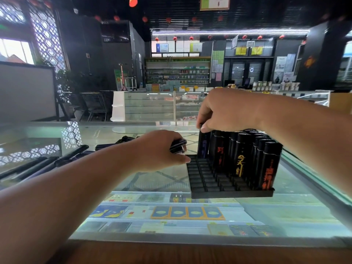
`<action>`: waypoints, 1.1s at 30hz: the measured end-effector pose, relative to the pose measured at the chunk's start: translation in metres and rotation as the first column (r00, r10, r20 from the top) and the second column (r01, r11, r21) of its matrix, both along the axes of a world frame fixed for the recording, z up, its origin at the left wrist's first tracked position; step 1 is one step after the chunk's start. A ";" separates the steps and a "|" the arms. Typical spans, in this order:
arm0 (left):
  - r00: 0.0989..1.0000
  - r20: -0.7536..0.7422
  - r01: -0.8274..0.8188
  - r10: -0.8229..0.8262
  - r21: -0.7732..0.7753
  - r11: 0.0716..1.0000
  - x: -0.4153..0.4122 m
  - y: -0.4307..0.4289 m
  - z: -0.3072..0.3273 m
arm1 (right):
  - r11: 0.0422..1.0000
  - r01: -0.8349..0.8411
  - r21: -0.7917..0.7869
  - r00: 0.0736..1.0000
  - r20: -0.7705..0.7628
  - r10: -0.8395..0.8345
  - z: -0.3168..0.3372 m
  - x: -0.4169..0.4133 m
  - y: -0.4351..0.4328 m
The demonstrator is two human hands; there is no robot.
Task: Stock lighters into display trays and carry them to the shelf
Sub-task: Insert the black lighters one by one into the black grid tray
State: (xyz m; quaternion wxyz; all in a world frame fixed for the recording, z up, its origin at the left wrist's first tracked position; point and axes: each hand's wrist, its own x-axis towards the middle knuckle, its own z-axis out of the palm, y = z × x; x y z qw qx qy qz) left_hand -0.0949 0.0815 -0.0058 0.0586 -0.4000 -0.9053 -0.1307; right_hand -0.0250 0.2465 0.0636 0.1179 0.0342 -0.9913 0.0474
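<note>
A black display tray (205,180) with a grid of slots sits on the glass counter. Several black lighters (247,155) with orange and red print stand upright in its right and back rows; the left slots hold nothing. My right hand (226,111) pinches the top of one upright lighter (203,143) at the tray's back left corner. My left hand (160,147) grips a few black lighters (178,146) just left of the tray, its thumb touching the tray's edge.
More loose black lighters (72,151) lie on the glass counter (152,178) to the left. Cigarette packs show through the glass below. A wooden edge (171,252) runs along the front. Another glass showcase (152,105) stands behind.
</note>
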 end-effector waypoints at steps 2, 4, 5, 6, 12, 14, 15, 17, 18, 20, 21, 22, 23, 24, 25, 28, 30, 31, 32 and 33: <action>1.000 0.005 -0.002 0.002 0.021 1.000 0.000 0.001 0.001 | 0.999 0.016 -0.028 1.000 0.016 -0.016 -0.002 -0.001 0.000; 0.998 0.058 0.003 -0.009 0.095 0.995 -0.001 0.001 0.001 | 0.999 0.017 -0.045 1.000 0.027 -0.015 -0.003 -0.002 0.002; 0.992 0.126 0.012 -0.032 0.159 0.987 -0.001 0.000 0.001 | 0.999 0.017 -0.046 0.999 0.029 -0.016 -0.003 -0.001 0.003; 0.974 0.214 0.017 -0.069 0.236 0.972 0.000 -0.001 0.001 | 0.999 0.019 -0.047 0.999 0.026 -0.018 -0.002 0.000 0.003; 0.724 0.577 -0.173 -0.378 0.682 0.710 0.012 0.000 0.013 | 0.978 -0.071 -0.195 0.982 -0.185 0.034 0.007 0.018 0.007; 0.654 0.596 -0.238 -0.466 0.747 0.621 0.016 -0.001 0.017 | 0.977 -0.105 -0.188 0.972 -0.226 0.061 0.005 0.026 0.004; 0.641 0.590 -0.260 -0.492 0.769 0.584 0.017 -0.001 0.018 | 0.977 -0.114 -0.177 0.969 -0.237 0.070 0.003 0.029 0.001; 0.649 0.577 -0.294 -0.497 0.792 0.535 0.017 -0.001 0.020 | 0.980 -0.121 -0.158 0.967 -0.243 0.080 -0.002 0.034 -0.002; 0.655 0.575 -0.313 -0.491 0.798 0.516 0.017 0.000 0.021 | 0.981 -0.120 -0.153 0.967 -0.242 0.080 -0.004 0.036 -0.002; 0.655 0.573 -0.361 -0.493 0.810 0.462 0.017 0.002 0.024 | 0.983 -0.105 -0.153 0.968 -0.242 0.065 -0.006 0.038 -0.003; 0.650 0.576 -0.389 -0.496 0.812 0.434 0.017 0.002 0.025 | 0.985 -0.094 -0.147 0.968 -0.244 0.056 -0.006 0.040 -0.003; 0.647 0.580 -0.413 -0.496 0.813 0.411 0.017 0.002 0.026 | 0.987 -0.084 -0.136 0.969 -0.244 0.048 -0.007 0.041 -0.003; 0.647 0.581 -0.427 -0.494 0.813 0.397 0.017 0.002 0.027 | 0.989 -0.075 -0.126 0.970 -0.240 0.043 -0.007 0.042 -0.004; 0.648 0.580 -0.433 -0.494 0.814 0.388 0.017 0.001 0.028 | 0.990 -0.073 -0.122 0.972 -0.232 0.043 -0.008 0.043 -0.004; 0.648 0.580 -0.437 -0.493 0.814 0.383 0.017 0.001 0.028 | 0.990 -0.074 -0.120 0.974 -0.220 0.047 -0.009 0.045 -0.005; 0.645 0.581 -0.438 -0.496 0.813 0.383 0.020 0.002 0.027 | 0.991 -0.069 -0.112 0.983 -0.176 0.048 -0.011 0.049 -0.009; 0.640 0.563 -0.423 -0.523 0.826 0.372 0.022 0.004 0.026 | 0.992 -0.060 -0.110 0.985 -0.165 0.041 -0.011 0.050 -0.012; 0.635 0.552 -0.418 -0.540 0.834 0.361 0.023 0.005 0.026 | 0.993 -0.054 -0.105 0.986 -0.162 0.037 -0.010 0.051 -0.013; 0.627 0.544 -0.416 -0.557 0.839 0.350 0.024 0.005 0.026 | 0.994 -0.046 -0.096 0.987 -0.160 0.031 -0.010 0.051 -0.014; 0.618 0.539 -0.416 -0.573 0.842 0.343 0.024 0.006 0.026 | 0.996 -0.036 -0.085 0.987 -0.159 0.022 -0.010 0.051 -0.015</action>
